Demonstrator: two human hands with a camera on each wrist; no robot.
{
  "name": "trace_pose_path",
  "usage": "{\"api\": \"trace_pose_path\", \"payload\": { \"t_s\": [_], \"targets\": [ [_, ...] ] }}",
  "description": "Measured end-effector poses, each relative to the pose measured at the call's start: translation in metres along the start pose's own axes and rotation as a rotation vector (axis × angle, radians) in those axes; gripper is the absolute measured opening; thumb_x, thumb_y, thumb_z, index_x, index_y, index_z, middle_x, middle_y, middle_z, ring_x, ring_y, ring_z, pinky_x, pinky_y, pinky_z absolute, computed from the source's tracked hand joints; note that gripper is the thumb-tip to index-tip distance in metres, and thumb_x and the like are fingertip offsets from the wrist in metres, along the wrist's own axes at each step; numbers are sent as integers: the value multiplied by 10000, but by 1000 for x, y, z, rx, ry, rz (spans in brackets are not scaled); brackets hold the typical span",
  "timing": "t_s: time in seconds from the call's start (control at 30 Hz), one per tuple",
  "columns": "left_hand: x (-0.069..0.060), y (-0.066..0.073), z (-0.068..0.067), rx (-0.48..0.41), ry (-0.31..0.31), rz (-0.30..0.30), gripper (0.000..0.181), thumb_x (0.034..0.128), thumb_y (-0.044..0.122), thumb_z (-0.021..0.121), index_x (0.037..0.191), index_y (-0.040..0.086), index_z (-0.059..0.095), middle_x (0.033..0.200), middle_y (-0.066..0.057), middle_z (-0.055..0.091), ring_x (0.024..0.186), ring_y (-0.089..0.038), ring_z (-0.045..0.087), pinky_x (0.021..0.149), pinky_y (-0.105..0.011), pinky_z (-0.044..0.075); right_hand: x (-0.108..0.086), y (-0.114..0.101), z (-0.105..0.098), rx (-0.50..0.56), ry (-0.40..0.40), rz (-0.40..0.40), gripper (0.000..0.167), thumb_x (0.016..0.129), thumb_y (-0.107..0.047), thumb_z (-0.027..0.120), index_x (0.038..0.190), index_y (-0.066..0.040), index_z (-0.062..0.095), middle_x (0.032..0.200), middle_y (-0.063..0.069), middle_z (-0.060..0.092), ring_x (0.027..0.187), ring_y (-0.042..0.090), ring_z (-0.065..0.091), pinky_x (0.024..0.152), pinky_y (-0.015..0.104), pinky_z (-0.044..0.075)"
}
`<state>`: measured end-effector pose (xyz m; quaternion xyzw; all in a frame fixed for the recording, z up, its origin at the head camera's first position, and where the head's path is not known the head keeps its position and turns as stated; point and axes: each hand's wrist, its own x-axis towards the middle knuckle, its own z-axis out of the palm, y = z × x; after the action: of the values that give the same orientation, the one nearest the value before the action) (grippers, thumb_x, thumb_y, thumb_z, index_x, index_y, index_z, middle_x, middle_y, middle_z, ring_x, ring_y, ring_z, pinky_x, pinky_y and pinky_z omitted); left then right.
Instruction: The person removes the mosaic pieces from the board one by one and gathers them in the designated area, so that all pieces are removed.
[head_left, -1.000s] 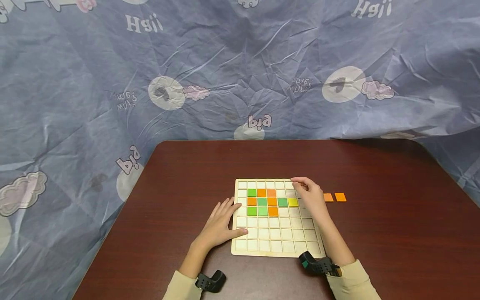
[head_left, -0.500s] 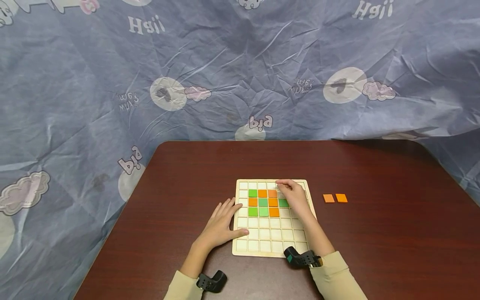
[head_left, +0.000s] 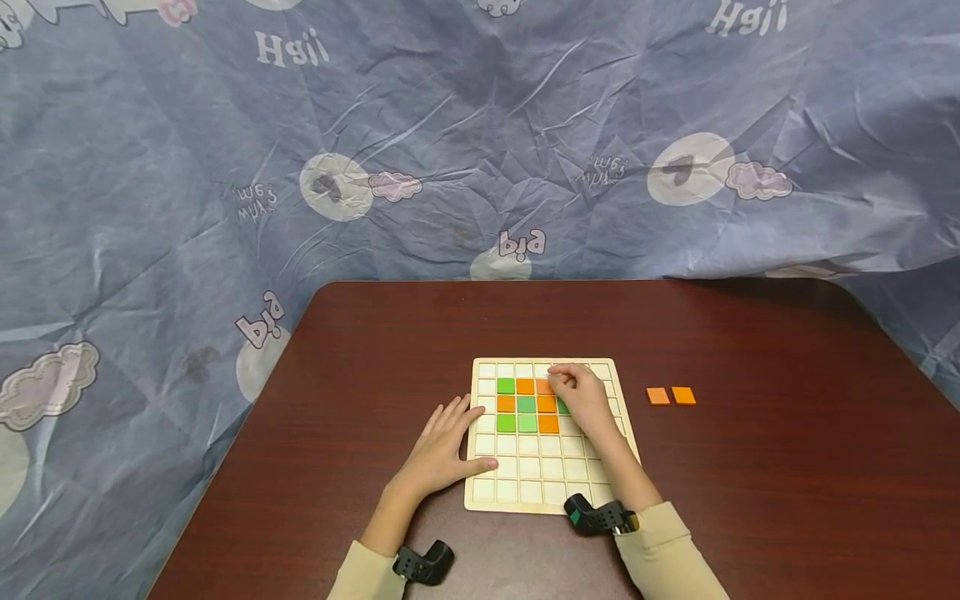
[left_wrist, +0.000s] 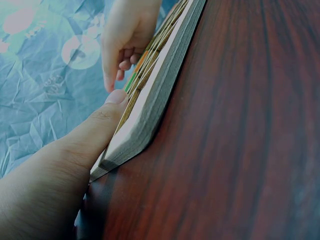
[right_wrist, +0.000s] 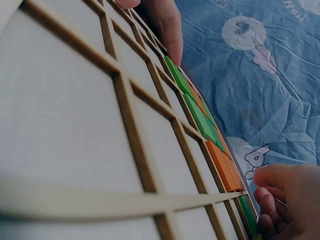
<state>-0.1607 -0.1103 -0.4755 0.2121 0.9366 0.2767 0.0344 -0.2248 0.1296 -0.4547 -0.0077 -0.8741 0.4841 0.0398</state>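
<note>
In the head view we found the pale grid board [head_left: 528, 467] flat on the brown table [head_left: 382, 350], a little below and right of centre. The left hand [head_left: 441, 446] lay at its left edge, fingers spread wide and holding nothing, the thumb resting on the board's lower left; we took this as a light brace to stop the board sliding. Coloured tiles [head_left: 548, 424] in greens and oranges sat in the upper-left part of the grid, one to a cell, and we judged that the raised ribs kept their rows straight. The right hand [head_left: 588, 404] was bent over the upper right of the board, thumb and forefinger close together beside a light-orange tile [head_left: 542, 387]. We could not tell whether it pinched anything, since the fingers hid the spot, and the right wrist view did not settle it. Two loose orange tiles [head_left: 683, 395] lay right of the board, slightly apart, probably set there so the right hand could reach them easily.
</note>
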Motion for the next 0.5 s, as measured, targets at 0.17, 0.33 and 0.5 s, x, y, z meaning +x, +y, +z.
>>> {"api": "trace_pose_path", "payload": {
  "t_s": [0.17, 0.33, 0.5],
  "targets": [
    [1, 0, 1, -3, -2, -11, 798, 762, 625, 563, 1410, 225, 321, 1523, -24, 193, 1419, -189, 123, 1156, -439, 58, 0, 3, 2, -59, 3, -37, 193, 852, -163, 620, 988, -31, 658, 820, 53, 513, 693, 145, 426, 599, 196, 353],
    [1, 0, 2, -1, -5, -21, 804, 759, 637, 556, 1410, 228, 320, 1522, -16, 194, 1420, -180, 118, 1156, -439, 58, -2, 7, 5, -129, 1, -69, 195, 858, -171, 616, 998, -42, 660, 809, 47, 505, 689, 147, 420, 614, 220, 352],
    [0, -1, 2, 7, -6, -26, 807, 755, 649, 549, 1408, 234, 321, 1522, -14, 196, 1419, -178, 122, 1156, -435, 60, -5, 7, 8, -166, 14, -87, 186, 854, -163, 621, 990, -43, 663, 807, 46, 498, 695, 147, 423, 621, 235, 354]
  ]
}}
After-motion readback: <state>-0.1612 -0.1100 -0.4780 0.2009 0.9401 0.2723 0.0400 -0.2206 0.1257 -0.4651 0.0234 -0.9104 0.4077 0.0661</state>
